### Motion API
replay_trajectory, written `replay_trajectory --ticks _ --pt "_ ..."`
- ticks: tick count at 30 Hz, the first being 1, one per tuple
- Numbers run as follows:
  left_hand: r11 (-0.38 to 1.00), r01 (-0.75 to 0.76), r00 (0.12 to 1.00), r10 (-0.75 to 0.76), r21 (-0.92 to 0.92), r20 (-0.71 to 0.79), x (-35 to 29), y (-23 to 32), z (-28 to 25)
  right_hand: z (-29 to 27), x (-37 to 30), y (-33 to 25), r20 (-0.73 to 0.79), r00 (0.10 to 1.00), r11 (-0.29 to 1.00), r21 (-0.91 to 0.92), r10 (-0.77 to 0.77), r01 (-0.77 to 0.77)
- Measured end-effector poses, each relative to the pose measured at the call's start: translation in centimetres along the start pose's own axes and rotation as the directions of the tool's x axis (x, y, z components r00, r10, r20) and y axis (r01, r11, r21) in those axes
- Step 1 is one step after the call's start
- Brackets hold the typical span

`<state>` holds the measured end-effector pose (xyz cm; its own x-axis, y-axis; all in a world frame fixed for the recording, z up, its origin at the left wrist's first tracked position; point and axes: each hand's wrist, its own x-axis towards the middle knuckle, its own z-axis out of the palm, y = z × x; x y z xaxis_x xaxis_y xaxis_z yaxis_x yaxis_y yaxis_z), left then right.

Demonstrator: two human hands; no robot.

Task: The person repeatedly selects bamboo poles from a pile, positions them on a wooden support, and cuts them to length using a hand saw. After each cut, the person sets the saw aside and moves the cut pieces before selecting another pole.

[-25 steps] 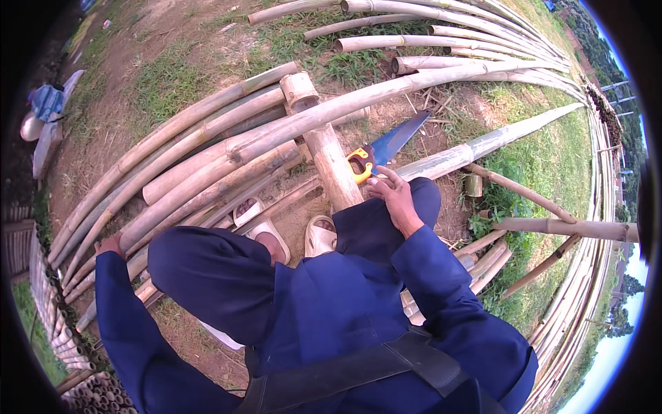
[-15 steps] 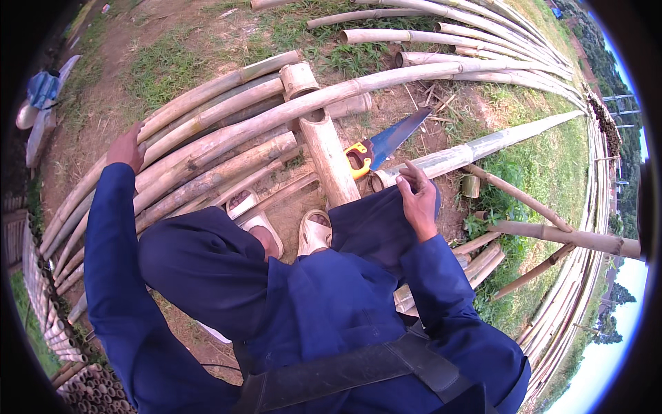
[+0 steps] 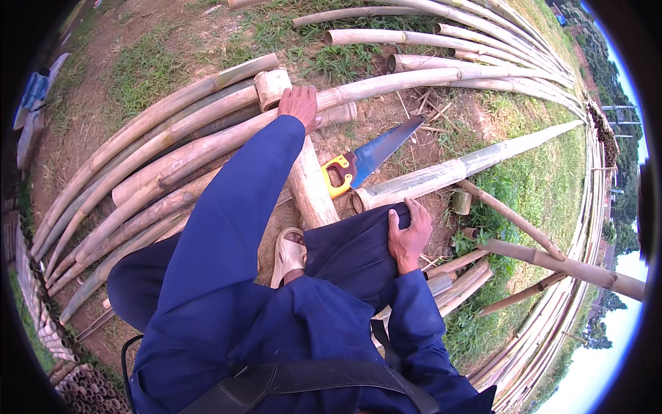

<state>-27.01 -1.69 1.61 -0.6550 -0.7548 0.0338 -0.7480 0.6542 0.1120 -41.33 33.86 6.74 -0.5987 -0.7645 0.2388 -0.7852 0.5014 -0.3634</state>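
My left hand [image 3: 300, 107] is wrapped over a long pale bamboo pole [image 3: 383, 81] where it crosses a short, thick bamboo piece [image 3: 312, 186]. The upper end [image 3: 272, 87] of that thick piece sticks out just beyond my fingers. My right hand [image 3: 409, 236] lies on my right knee with its thumb apart, holding nothing. Between the thick piece and another bamboo pole [image 3: 441, 169] lies a handsaw [image 3: 365, 160] with a yellow handle and bluish blade. My left sleeve hides part of the poles under it.
Several bamboo poles [image 3: 148, 110] lie side by side at the left, and more poles [image 3: 414, 36] lie at the far right. A bamboo frame [image 3: 545, 254] with slanting struts stands at the right. Below me, a sandalled foot [image 3: 289, 254] is on the soil.
My left hand has moved right from the poles at the left to the pole over the thick piece. My right hand has settled onto my knee. The view has shifted slightly.
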Motion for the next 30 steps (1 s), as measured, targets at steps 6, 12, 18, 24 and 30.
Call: replay_trajectory --ticks 6,12,18,24,30 --pt "0.987 -0.050 0.997 0.042 0.156 0.057 3.4 0.1 3.3 -0.1 0.3 -0.9 0.024 1.000 1.000 -0.012 -0.007 0.008" --pt "0.984 -0.172 0.985 0.171 0.044 0.021 2.6 0.0 0.2 -0.1 0.8 -1.1 0.055 0.997 0.997 -0.064 -0.044 0.048" --pt "0.958 -0.201 0.978 0.208 -0.204 0.013 -3.9 -2.5 -6.5 -1.4 0.0 -0.2 0.148 0.987 0.997 -0.022 -0.065 0.069" --pt "0.985 -0.036 0.963 0.080 -0.170 0.259 -14.8 -16.6 -11.6 -1.6 -0.5 0.5 0.179 0.977 0.993 0.011 -0.114 0.113" --pt "0.960 0.200 0.849 -0.269 0.195 0.455 -32.9 -35.7 -17.2 -1.1 0.6 0.2 0.232 0.964 0.989 -0.045 -0.127 0.141"
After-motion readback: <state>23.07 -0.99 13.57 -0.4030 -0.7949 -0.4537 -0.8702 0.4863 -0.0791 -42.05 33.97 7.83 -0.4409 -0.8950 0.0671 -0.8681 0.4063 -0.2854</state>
